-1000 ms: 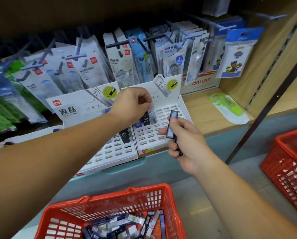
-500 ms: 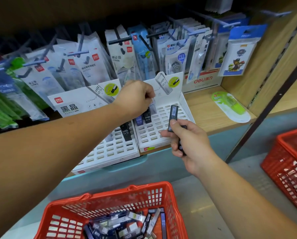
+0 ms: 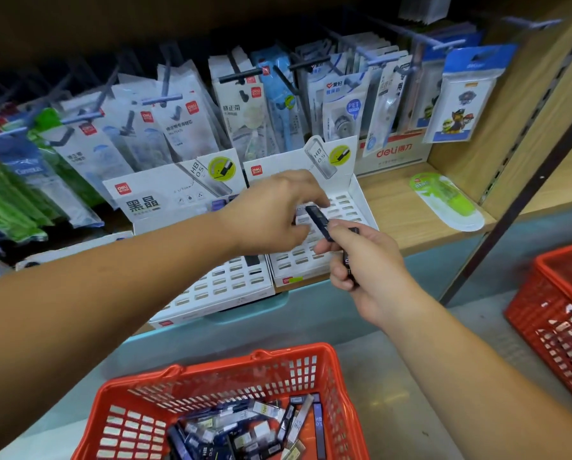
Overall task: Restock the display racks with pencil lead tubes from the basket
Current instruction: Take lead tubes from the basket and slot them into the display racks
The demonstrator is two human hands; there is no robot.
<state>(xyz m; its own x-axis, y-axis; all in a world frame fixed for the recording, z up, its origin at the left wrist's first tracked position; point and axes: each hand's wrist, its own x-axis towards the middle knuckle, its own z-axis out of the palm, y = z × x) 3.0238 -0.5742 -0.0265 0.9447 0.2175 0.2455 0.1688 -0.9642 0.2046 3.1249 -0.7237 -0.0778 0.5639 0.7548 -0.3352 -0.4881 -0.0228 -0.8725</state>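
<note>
Several dark pencil lead tubes (image 3: 348, 267) are being gripped in the right hand (image 3: 367, 270), one tube (image 3: 318, 221) being pinched at thumb and forefinger and pointed toward eleven o'clock over the right display rack (image 3: 349, 207). The left hand (image 3: 271, 214) is being held at nine o'clock of that tube, fingers loosely spread, clamped on nothing; contact cannot be told. More tubes (image 3: 244, 433) are being held in the red basket (image 3: 218, 376) at six o'clock.

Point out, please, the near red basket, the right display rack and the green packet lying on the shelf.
near red basket (image 3: 278, 373): head view, far lattice wall.
right display rack (image 3: 346, 210): head view, bare slotted tray.
green packet (image 3: 450, 200): head view, green middle.
</note>
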